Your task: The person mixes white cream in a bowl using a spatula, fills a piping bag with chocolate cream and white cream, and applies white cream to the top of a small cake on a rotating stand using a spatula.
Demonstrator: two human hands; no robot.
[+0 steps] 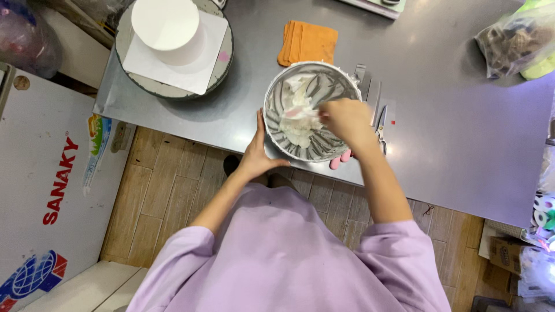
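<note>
The lilac sleeves lie closest, above a grey worktop. On its near edge sits the metal bowl of white cream; left hand grips its rim, right hand is closed round a tool, hidden. Bracing the bowl firmly and scraping its sides should mix evenly

A metal bowl of white cream sits at the steel tabletop's near edge; the left hand cups its rim at 7 o'clock; the right hand reaches in from 3 o'clock, fingers closed over the cream; an orange cloth lies at 12 o'clock, a white cake at 10 o'clock.
</note>
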